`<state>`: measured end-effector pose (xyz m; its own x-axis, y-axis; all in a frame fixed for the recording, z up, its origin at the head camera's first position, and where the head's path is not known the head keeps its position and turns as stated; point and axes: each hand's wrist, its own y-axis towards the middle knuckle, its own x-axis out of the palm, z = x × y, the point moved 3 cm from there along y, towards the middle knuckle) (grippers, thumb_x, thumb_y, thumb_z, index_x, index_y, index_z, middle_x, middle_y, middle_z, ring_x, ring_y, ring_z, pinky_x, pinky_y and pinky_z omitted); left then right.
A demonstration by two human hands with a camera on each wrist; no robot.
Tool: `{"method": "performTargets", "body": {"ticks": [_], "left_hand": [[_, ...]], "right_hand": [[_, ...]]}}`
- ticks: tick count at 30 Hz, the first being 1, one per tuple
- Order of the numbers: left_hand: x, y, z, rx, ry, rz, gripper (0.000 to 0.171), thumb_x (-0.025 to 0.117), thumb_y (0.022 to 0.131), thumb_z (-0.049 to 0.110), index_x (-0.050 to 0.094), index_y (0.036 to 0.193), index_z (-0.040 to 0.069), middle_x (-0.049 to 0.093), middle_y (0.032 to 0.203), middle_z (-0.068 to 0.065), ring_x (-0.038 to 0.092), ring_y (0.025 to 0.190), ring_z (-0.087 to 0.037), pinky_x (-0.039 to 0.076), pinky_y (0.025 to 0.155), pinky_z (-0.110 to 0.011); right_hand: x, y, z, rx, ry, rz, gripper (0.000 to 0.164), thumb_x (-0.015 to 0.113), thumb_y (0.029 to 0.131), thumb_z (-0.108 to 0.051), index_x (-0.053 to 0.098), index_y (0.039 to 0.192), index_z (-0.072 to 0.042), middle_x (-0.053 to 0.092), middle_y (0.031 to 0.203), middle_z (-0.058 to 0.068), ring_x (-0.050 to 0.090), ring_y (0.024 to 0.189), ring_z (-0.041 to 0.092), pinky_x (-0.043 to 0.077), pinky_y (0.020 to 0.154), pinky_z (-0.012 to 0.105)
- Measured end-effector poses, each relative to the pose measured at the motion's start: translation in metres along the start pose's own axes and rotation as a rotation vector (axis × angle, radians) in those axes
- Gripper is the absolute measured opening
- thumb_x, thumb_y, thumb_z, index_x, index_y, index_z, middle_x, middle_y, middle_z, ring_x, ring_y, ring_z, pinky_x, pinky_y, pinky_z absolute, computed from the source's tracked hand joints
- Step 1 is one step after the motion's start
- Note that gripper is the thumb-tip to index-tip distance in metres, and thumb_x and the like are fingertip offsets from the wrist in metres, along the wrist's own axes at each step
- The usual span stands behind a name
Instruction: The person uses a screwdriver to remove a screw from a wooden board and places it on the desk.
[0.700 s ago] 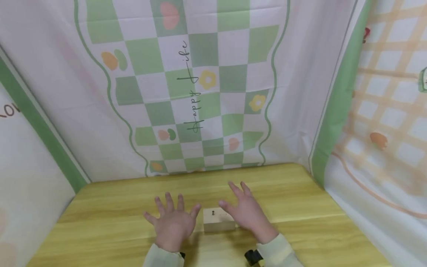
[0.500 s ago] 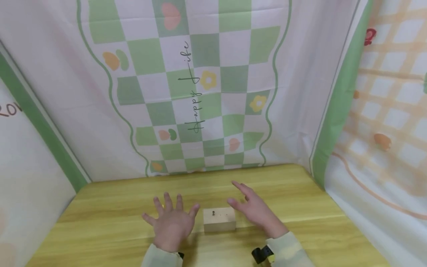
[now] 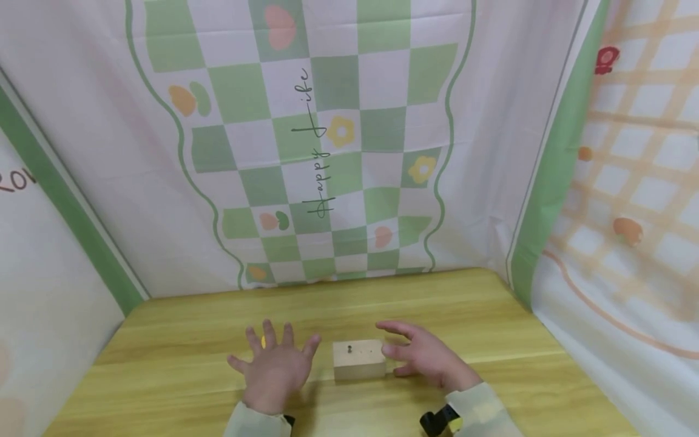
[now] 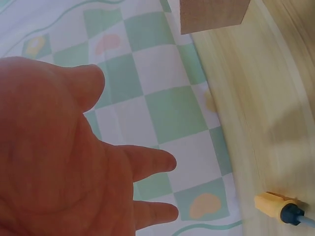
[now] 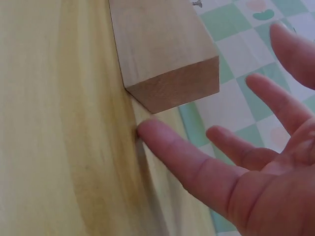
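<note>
A pale wooden block lies on the table with a small dark screw standing in its top and tiny holes beside it. My left hand, fingers spread, is held over the table to the block's left and grips nothing. Beyond its fingers in the left wrist view lies a screwdriver with a yellow handle and black collar; the head view shows only a yellow bit of it between the fingers. My right hand is at the block's right end, fingers apart and slightly bent, fingertips close to the end face.
The wood-grain table stretches out on both sides of the hands. A green-and-white checked cloth hangs behind its far edge, with further printed cloths at left and right. Each wrist wears a dark strapped device.
My right hand has moved right and lower from over the block's right part to beside its end, turning sideways. My left hand has shifted slightly left, uncovering some yellow. The block stays put.
</note>
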<state>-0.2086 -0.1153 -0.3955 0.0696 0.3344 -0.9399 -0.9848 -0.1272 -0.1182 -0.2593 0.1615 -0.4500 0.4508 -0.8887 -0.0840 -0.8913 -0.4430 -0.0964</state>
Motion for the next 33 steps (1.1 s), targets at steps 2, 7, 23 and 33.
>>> {"method": "performTargets", "body": {"ticks": [2,7,23,33], "left_hand": [[0.001,0.0,0.0,0.005,-0.005,0.0,0.101,0.012,0.09,0.082,0.04,0.153,0.009,0.009,0.159,-0.03,-0.006,0.14,-0.057,-0.01,0.09,-0.086],[0.003,0.0,-0.003,-0.003,-0.013,-0.013,0.1,0.013,0.09,0.082,0.041,0.153,0.008,0.009,0.159,-0.03,-0.006,0.14,-0.058,-0.011,0.09,-0.086],[-0.001,-0.001,-0.011,-0.023,-0.034,-0.027,0.097,0.018,0.093,0.079,0.039,0.152,0.005,0.007,0.159,-0.031,-0.007,0.14,-0.059,-0.01,0.09,-0.086],[0.0,0.004,-0.026,-0.013,-0.048,-0.047,0.104,0.014,0.089,0.083,0.036,0.154,0.005,0.006,0.159,-0.031,-0.005,0.139,-0.059,-0.007,0.089,-0.088]], "right_hand": [[0.001,0.0,0.003,0.013,0.01,-0.01,0.06,0.072,0.093,-0.022,0.049,0.147,-0.01,0.022,0.157,0.027,0.036,0.133,0.052,0.056,0.084,0.054],[0.004,0.003,0.007,0.019,0.049,-0.031,0.057,0.073,0.093,-0.018,0.05,0.145,-0.007,0.028,0.155,0.026,0.038,0.133,0.048,0.055,0.084,0.054],[0.013,0.009,0.011,0.052,0.019,0.015,0.048,0.073,0.092,-0.014,0.057,0.135,0.0,0.047,0.141,0.025,0.057,0.115,0.035,0.058,0.08,0.048],[0.013,0.009,0.017,0.051,0.0,0.046,0.041,0.074,0.089,-0.008,0.064,0.128,-0.002,0.059,0.125,0.016,0.062,0.101,0.028,0.059,0.079,0.046]]}}
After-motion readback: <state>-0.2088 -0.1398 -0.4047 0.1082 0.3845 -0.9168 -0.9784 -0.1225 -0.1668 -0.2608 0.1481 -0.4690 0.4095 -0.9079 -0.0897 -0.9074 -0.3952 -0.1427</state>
